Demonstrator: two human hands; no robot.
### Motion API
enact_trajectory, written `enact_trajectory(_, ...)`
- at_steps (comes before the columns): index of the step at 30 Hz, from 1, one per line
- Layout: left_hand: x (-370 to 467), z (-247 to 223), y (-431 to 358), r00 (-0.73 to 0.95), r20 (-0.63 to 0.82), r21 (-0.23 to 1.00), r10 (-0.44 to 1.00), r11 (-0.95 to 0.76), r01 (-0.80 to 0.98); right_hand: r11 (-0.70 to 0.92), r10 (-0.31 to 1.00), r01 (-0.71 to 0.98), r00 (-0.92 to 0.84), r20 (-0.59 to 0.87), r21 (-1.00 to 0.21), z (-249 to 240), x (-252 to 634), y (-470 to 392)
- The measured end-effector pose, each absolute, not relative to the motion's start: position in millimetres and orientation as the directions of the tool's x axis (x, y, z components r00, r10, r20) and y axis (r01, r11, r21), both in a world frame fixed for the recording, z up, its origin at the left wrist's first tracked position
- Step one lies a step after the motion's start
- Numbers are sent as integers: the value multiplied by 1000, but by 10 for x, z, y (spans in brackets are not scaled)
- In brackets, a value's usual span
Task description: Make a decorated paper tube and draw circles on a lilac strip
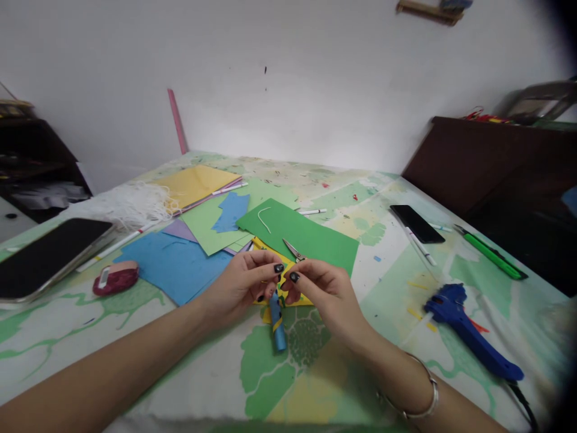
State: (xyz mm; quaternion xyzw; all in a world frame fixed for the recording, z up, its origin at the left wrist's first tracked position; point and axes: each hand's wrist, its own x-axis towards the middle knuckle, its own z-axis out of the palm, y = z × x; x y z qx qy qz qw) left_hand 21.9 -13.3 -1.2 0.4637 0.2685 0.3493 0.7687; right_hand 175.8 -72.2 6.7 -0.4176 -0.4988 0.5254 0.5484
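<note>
Desk (207, 385): green sheet (311, 231) at one o'clock from the left hand (247, 279), blue tube (278, 334) at five.
Left hand: nearly closed, seemingly around the tube's upper end.
Right hand (328, 291): fingertips pinched; contents unclear.
Handling: light pressure should keep the tube round.
Textures: smooth paper-like cylinder, yellow-banded; leaf-patterned cloth (351, 373).

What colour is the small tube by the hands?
The tube is mostly blue with yellow banding; see head view.

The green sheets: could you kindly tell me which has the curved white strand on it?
The darker green sheet, just beyond the right hand; the paler green paper bears a blue piece instead.
</note>
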Motion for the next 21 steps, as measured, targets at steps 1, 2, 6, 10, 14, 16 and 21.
enact_trajectory(1,222,-10,-136,611,-93,901,786,328,-284,91,994,-159,-53,101,-983,68,1758,-725)
enact_trajectory(2,227,-7,-138,608,-97,902,788,328,-281,83,994,-158,-54,92,-984,67,1757,-728)
enact_trajectory(6,240,-5,-140,611,-104,906,785,328,-268,63,996,-164,-57,73,-985,62,1753,-729)
enact_trajectory(10,235,-21,-124,611,-91,904,786,323,-281,59,996,-155,-62,69,-986,57,1753,-722)
enact_trajectory(14,217,-34,-113,608,-74,910,791,302,-283,86,993,-130,-66,95,-988,45,1758,-704)
enact_trajectory(16,209,-38,-114,601,-67,918,796,285,-274,116,992,-105,-42,121,-988,25,1764,-698)
enact_trajectory(21,206,-48,-122,555,-86,946,827,243,-215,340,935,165,47,352,-926,-37,1784,-716)
